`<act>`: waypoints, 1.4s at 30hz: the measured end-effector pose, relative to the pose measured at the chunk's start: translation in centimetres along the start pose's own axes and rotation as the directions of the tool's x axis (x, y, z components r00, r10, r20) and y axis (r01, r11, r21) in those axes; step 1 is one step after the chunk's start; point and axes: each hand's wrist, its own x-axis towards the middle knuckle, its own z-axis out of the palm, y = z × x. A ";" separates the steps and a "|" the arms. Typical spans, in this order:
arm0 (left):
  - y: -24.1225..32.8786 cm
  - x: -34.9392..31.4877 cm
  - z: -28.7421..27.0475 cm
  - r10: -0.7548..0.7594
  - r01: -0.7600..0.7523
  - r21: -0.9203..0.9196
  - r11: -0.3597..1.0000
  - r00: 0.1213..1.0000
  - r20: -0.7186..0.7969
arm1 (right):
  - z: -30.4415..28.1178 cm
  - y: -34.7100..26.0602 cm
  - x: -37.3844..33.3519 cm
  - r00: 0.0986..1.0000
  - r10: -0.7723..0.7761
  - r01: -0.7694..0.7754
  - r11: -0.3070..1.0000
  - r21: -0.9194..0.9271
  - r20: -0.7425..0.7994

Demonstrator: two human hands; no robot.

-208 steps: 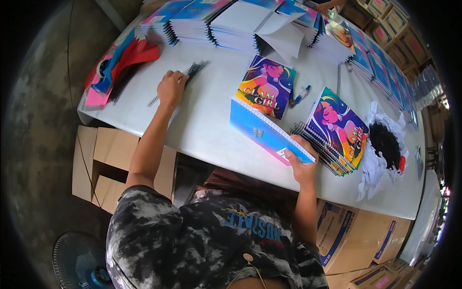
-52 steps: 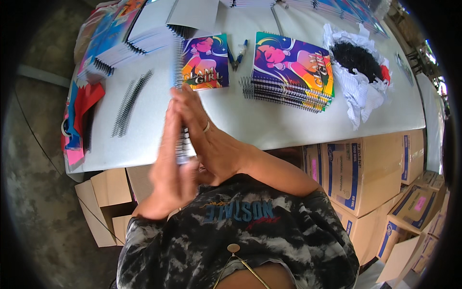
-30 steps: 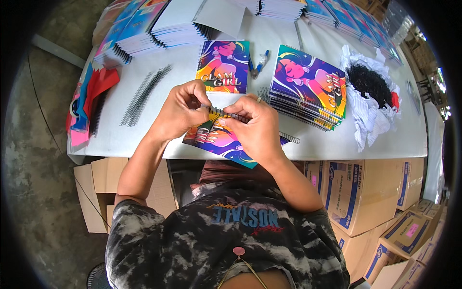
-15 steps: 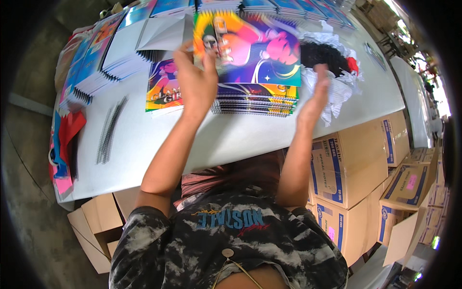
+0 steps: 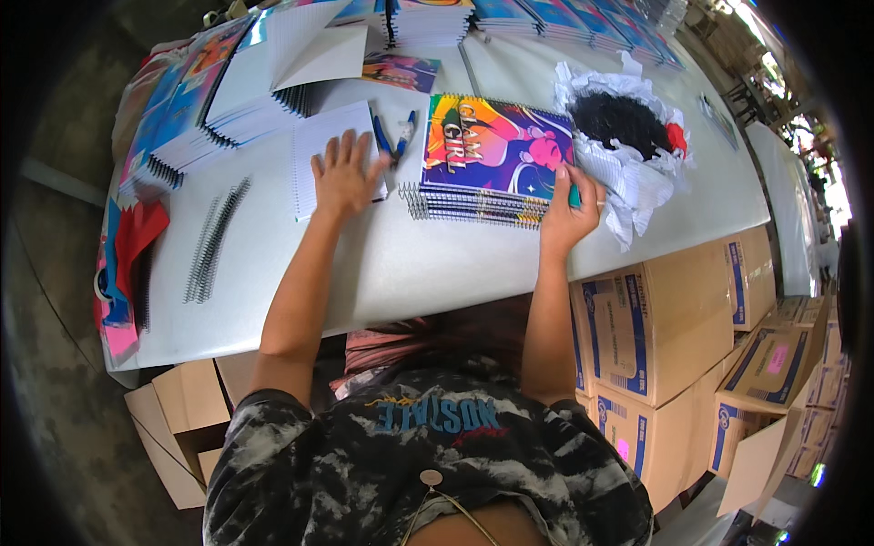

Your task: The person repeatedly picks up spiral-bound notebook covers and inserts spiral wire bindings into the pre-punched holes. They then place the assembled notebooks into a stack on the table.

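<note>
My left hand (image 5: 344,173) lies with fingers spread on a block of white ruled pages (image 5: 314,136). Just right of it are blue-handled pliers (image 5: 397,138). A stack of spiral notebooks (image 5: 464,202) stands in front of me, its wire coils showing along the near side. The top spiral notebook (image 5: 496,146) has a purple and orange cover with a cartoon figure. My right hand (image 5: 574,207) pinches its near right corner, thumb on the cover; the fingers beneath are partly hidden. A loose printed cover (image 5: 401,73) lies farther back.
Loose black spiral coils (image 5: 217,241) lie on the left of the white table (image 5: 382,273). Crumpled white paper (image 5: 628,182) holds a black tangled heap (image 5: 621,123) on the right. Notebook stacks (image 5: 537,23) line the far and left edges. Cardboard boxes (image 5: 674,318) stand below right.
The raised notebook now rests on the stack. My left hand has let go of it and moved left onto the white pages. My right hand has closed on the corner. The pliers have come into view.
</note>
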 end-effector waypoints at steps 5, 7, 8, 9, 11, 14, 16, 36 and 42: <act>-1.0 0.0 -1.0 0.037 -0.019 -0.101 0.995 0.984 0.175 | -0.5 -1.9 0.6 0.995 -0.089 0.081 0.983 -0.165 -0.043; -1.4 -0.5 -2.6 0.010 -0.006 -0.052 0.999 0.997 0.078 | -0.8 -4.3 1.9 0.983 -0.174 0.156 0.964 -0.215 -0.066; -1.7 -1.0 -3.2 -0.001 0.002 -0.027 1.000 0.999 0.035 | -0.4 -5.5 2.7 0.980 -0.201 0.198 0.968 -0.154 0.002; -2.2 -1.3 -3.5 -0.003 0.004 -0.014 1.000 0.994 0.108 | 0.2 -6.9 3.6 0.971 -0.230 0.235 0.968 -0.090 0.068; -3.1 -2.3 -3.6 -0.006 0.006 0.001 1.000 0.966 0.259 | 1.8 -9.8 5.4 0.917 -0.300 0.300 0.953 0.040 0.263; -3.2 -3.5 -3.3 0.050 -0.053 0.018 0.998 0.990 0.133 | 7.5 -12.0 6.9 0.764 -0.353 0.408 0.913 0.020 0.541; -3.4 -3.8 -3.3 0.053 -0.051 -0.039 0.998 0.997 0.049 | 12.6 -11.4 7.5 0.619 -0.265 0.376 0.926 0.017 0.740; -4.2 -3.8 -2.7 0.085 -0.068 -0.233 0.970 0.994 0.066 | 30.8 0.3 6.0 -0.104 0.800 0.780 0.434 -0.451 0.590; -4.9 -3.9 -2.4 0.062 -0.043 -0.198 0.979 0.994 0.090 | 30.8 -0.2 6.1 0.146 0.386 0.679 0.630 -0.376 0.911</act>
